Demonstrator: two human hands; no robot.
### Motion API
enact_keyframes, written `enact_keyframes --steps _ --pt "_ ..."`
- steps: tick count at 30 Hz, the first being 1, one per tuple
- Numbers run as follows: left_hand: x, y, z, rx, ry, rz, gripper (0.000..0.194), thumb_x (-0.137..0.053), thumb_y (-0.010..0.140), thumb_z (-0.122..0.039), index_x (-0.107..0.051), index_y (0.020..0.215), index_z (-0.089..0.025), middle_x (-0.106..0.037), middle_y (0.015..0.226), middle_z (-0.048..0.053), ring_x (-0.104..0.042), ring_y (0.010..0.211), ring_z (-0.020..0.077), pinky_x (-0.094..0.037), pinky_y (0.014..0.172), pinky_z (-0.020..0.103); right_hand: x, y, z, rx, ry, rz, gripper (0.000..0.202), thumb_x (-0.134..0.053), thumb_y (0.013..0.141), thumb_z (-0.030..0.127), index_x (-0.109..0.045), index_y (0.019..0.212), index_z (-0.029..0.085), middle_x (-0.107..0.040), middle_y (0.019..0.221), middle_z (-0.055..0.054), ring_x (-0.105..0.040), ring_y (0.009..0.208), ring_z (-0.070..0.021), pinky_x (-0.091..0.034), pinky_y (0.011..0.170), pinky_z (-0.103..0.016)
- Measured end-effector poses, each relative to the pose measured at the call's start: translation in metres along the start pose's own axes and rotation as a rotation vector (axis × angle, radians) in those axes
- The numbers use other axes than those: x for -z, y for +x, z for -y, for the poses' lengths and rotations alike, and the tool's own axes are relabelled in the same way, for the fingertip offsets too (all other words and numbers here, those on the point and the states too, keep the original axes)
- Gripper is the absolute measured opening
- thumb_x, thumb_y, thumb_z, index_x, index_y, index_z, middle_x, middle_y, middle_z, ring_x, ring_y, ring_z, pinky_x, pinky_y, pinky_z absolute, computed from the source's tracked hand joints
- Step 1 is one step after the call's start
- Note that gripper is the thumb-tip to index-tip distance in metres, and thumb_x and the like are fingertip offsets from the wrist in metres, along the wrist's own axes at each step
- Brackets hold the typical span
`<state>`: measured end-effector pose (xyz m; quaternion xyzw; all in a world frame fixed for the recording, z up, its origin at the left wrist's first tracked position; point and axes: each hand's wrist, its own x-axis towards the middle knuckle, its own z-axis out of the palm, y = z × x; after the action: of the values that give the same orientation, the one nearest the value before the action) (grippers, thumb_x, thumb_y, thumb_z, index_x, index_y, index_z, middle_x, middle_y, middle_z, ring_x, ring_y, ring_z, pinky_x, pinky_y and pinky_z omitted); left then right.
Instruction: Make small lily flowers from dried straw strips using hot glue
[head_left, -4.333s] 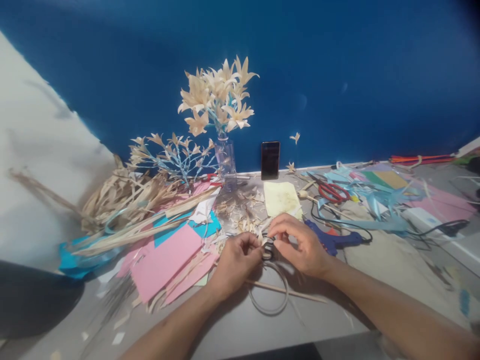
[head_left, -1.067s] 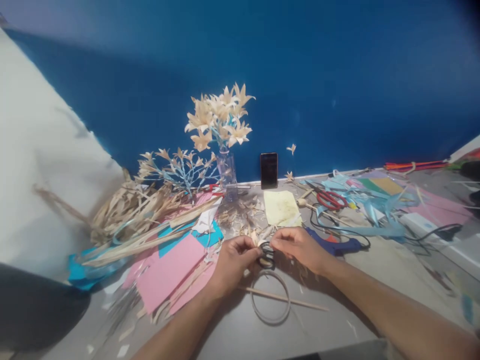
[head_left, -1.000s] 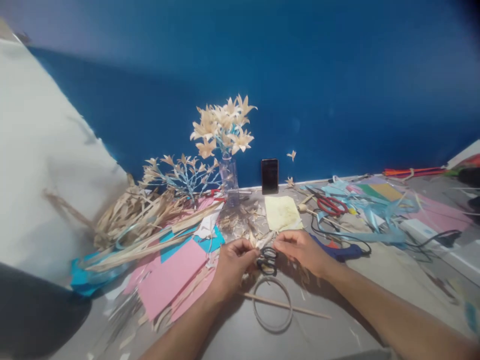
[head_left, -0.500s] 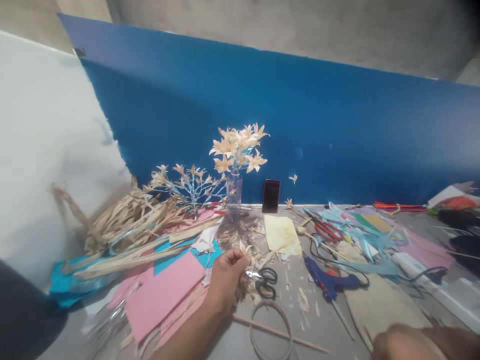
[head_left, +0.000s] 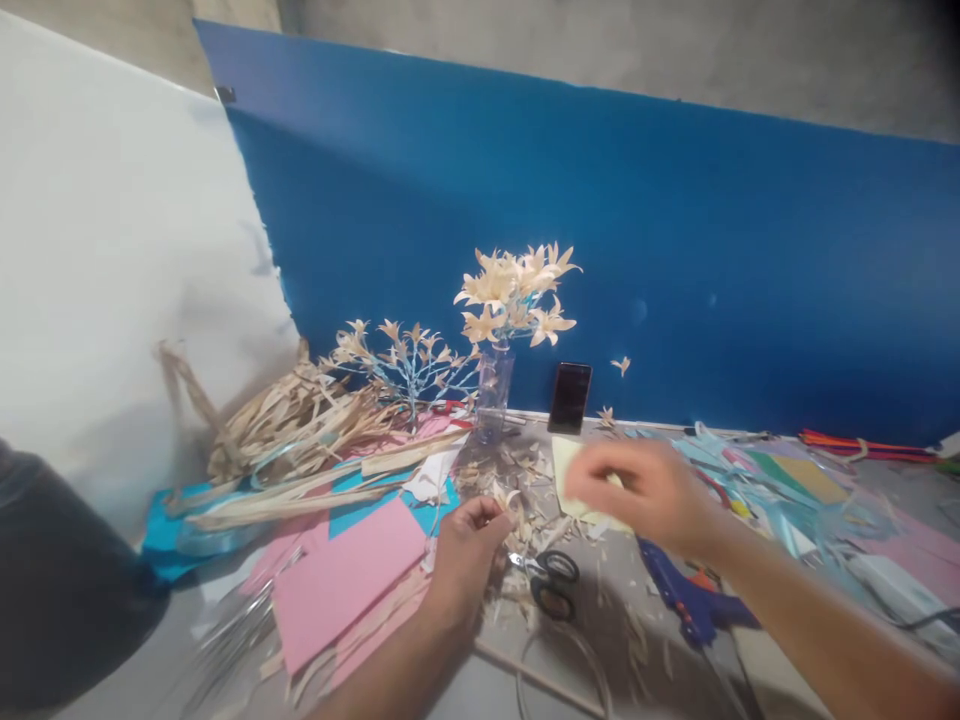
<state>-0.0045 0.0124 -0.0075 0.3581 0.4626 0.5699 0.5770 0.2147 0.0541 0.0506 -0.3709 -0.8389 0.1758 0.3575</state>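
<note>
My left hand [head_left: 471, 545] is closed in a pinch on a small cream-coloured craft flower [head_left: 507, 494], whose petals rise above the fingertips. My right hand [head_left: 637, 490] hangs over a pale yellow sheet [head_left: 564, 462], its fingers curled together and slightly blurred; whatever they hold is hidden. Just right of my left hand lie black-handled scissors [head_left: 553, 585], with their blades towards it. Below my right wrist rests a blue glue gun [head_left: 699, 605], partly covered by the forearm.
A clear vase [head_left: 493, 395] holds a bunch of cream flowers [head_left: 517, 290]. Left of it stand blue-stemmed flowers [head_left: 412, 370] and dried husk strips [head_left: 292, 420]. A phone [head_left: 570, 398] leans on the blue board [head_left: 420, 180]. Pink sheets [head_left: 349, 585], a wire ring [head_left: 600, 665] and scraps cover the table.
My right hand has moved from the lower right corner up and left over the yellow sheet. My left hand still pinches the flower. The whole view has shifted, with things appearing further right.
</note>
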Motion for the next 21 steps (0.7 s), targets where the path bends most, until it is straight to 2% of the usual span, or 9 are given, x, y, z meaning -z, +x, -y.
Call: enact_keyframes --steps 2,3,5,8,11,16,21 --pt "0.001 0.001 0.001 0.024 -0.012 -0.001 0.025 -0.074 0.065 -0.03 -0.052 0.061 -0.018 -0.042 0.039 -0.008 -0.035 0.034 0.0057 -0.026 0.038 0.019 -0.006 0.042 -0.012 -0.027 -0.239 0.162 0.017 -0.061 0.093 0.028 -0.073 0.088 0.016 -0.073 0.087 -0.006 -0.066 0.076 -0.018 -0.051 0.074 -0.03" --pt "0.001 0.002 0.001 0.038 -0.023 -0.001 0.026 -0.074 0.065 -0.031 -0.052 0.062 -0.019 -0.041 0.039 -0.009 -0.035 0.034 0.0058 -0.026 0.038 0.019 -0.011 0.058 -0.019 -0.035 -0.418 0.279 0.016 -0.059 0.092 0.023 -0.074 0.089 0.018 -0.074 0.087 -0.006 -0.067 0.078 -0.0192 -0.049 0.074 -0.029" --pt "0.001 0.004 0.001 0.058 -0.039 -0.001 0.028 -0.076 0.064 -0.032 -0.051 0.063 -0.019 -0.042 0.04 -0.009 -0.036 0.033 0.0058 -0.027 0.038 0.019 -0.023 0.08 -0.035 -0.045 -0.478 0.35 0.015 -0.061 0.087 0.015 -0.075 0.092 0.018 -0.076 0.091 -0.007 -0.069 0.085 -0.0216 -0.048 0.074 -0.027" --pt "0.001 0.006 0.0 0.068 -0.043 0.011 0.029 -0.076 0.064 -0.033 -0.05 0.062 -0.019 -0.042 0.041 -0.009 -0.037 0.034 0.0055 -0.029 0.04 0.019 -0.045 0.094 -0.055 -0.026 -0.513 0.425 0.03 -0.059 0.084 0.012 -0.074 0.107 0.023 -0.074 0.106 -0.007 -0.068 0.095 -0.0231 -0.046 0.077 -0.027" --pt "0.002 0.006 -0.001 0.075 -0.041 0.013 0.03 -0.076 0.064 -0.034 -0.05 0.062 -0.019 -0.041 0.041 -0.009 -0.035 0.034 0.0052 -0.027 0.039 0.019 -0.061 0.099 -0.064 -0.016 -0.537 0.495 0.036 -0.057 0.082 0.012 -0.073 0.11 0.027 -0.071 0.109 -0.007 -0.068 0.093 -0.0227 -0.046 0.075 -0.027" --pt "0.002 0.004 -0.001 0.095 -0.047 0.011 0.028 -0.075 0.065 -0.032 -0.051 0.063 -0.019 -0.041 0.04 -0.009 -0.035 0.034 0.0052 -0.026 0.039 0.018 -0.062 0.105 -0.068 -0.053 -0.531 0.507 0.02 -0.059 0.081 0.015 -0.075 0.087 0.025 -0.073 0.1 -0.005 -0.067 0.093 -0.0231 -0.044 0.074 -0.026" --pt "0.003 0.006 0.003 0.097 -0.073 0.018 0.028 -0.076 0.065 -0.032 -0.052 0.062 -0.019 -0.041 0.041 -0.009 -0.034 0.034 0.0048 -0.029 0.039 0.019 -0.049 0.109 -0.075 -0.128 -0.433 0.387 0.016 -0.059 0.079 0.013 -0.073 0.083 0.018 -0.074 0.089 -0.007 -0.067 0.084 -0.0214 -0.044 0.073 -0.027"
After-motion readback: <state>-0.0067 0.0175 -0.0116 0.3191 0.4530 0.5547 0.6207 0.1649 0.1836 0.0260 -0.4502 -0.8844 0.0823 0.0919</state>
